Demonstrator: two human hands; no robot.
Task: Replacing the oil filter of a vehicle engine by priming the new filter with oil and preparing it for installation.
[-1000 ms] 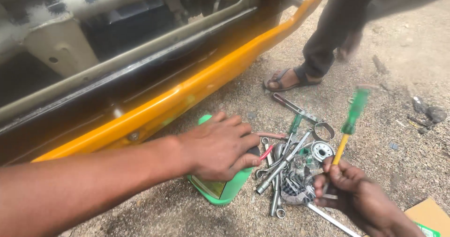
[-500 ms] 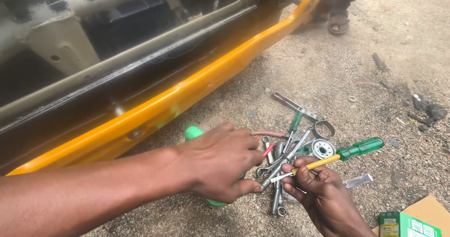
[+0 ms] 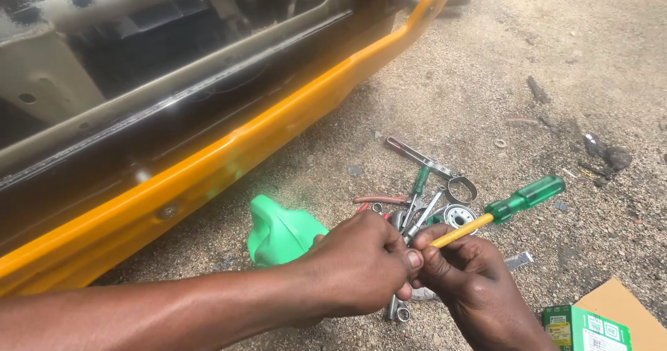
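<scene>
While both hands meet low in the head view, the right hand (image 3: 479,288) grips a screwdriver (image 3: 511,209) by its yellow shank, the fingers (image 3: 445,254) curled shut around the lower end of the shaft. The green translucent handle rises up and to the right, clear of the hand, over the gravel ground (image 3: 556,80). The left hand (image 3: 361,264) comes in from the left on a bare forearm and closes against the right one — its thumb and fingertips are pressed together at the point where the shank enters the right fist, pinching the tool's tip or something at it; the tip itself is hidden between the two hands and cannot be made out.

Directly behind the hands lies a heap of hand tools (image 3: 417,205) on the ground: spanners, a small green-handled driver, red-handled pliers and a round metal part, all touching or overlapping. A band-type filter wrench (image 3: 445,174) with a metal loop lies at the far edge of the heap. A green plastic funnel (image 3: 278,233) lies on its side just left of the left hand, partly covered by the wrist. A green carton (image 3: 587,330) sits on a piece of brown cardboard (image 3: 625,309) at the lower right corner, near the right forearm. A yellow vehicle sill (image 3: 278,149) runs diagonally across the upper left — dark, worn bodywork above it.
</scene>
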